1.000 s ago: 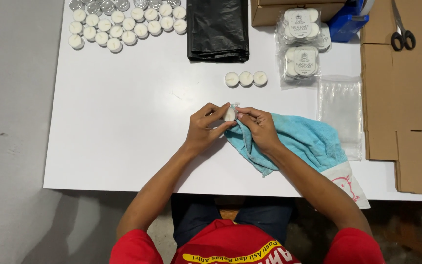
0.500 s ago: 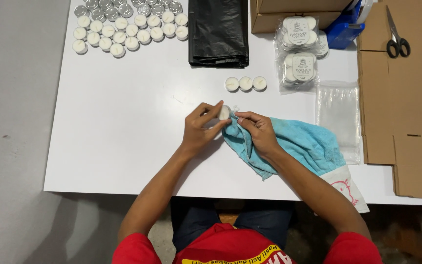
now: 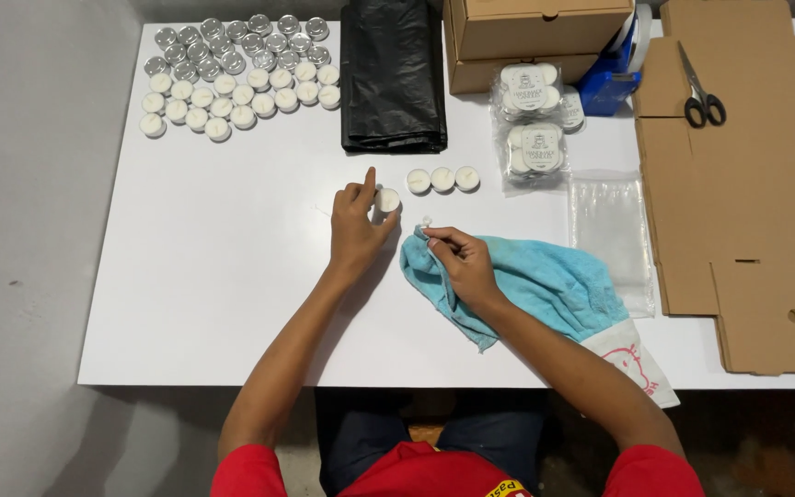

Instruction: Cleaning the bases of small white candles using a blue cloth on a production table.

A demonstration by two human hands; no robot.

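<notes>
The white rectangular table [image 3: 232, 276] is bearing everything, and most of it is lying as it was a second ago: the flattened brown cardboard box blank [image 3: 747, 212] with black-handled scissors [image 3: 701, 97] on it at the right, the folded black plastic bag [image 3: 393, 78] at the top, the big cluster of small white tealight candles in silver cups [image 3: 232, 69] at the top left.

The light blue cloth [image 3: 535, 281] is lying crumpled under the right hand [image 3: 460, 262], which is pinching a corner of it between thumb and fingertips; whether something small and white is also caught in that pinch is too small to tell.

What is changing is the hands. A second ago both were meeting over one small round white tealight candle [image 3: 387, 200] at the cloth's edge; now the left hand [image 3: 356, 221] is moving away up the table, gripping that candle between thumb and fingers, forefinger raised. It is bringing the candle just left of the short row of three white tealights [image 3: 443, 179], judged to be the wiped ones.
</notes>
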